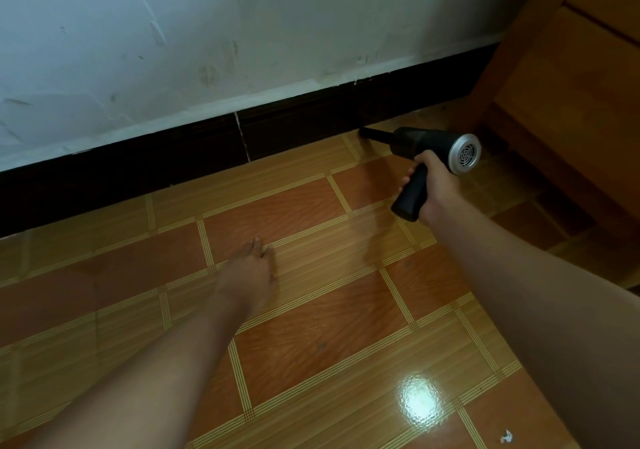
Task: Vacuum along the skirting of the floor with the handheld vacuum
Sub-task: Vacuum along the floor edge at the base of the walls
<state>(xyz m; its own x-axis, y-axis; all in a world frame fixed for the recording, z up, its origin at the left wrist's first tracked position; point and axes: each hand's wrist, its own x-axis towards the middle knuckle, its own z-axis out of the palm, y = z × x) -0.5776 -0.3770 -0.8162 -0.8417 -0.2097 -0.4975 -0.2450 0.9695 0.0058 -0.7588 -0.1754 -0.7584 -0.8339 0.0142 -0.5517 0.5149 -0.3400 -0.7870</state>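
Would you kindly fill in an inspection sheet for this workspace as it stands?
Surface: glossy tiled floor, glare patch near the camera.
Job's things: handheld vacuum, its nozzle at the foot of the dark skirting.
Clutter: one small white scrap on the floor.
Grips: right hand grips the vacuum; left hand rests on the floor, empty.
Cables: nothing seen.
Surroundings: scuffed white wall; wooden furniture at right.

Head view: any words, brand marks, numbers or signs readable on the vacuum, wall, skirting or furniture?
None can be read.
The black handheld vacuum with its silver grille end, gripped by the right hand, shows no label or brand.
The white painted wall, dark skirting board, orange-brown tiled floor and wooden furniture bear no text.
The small white scrap on the floor is too small to tell.
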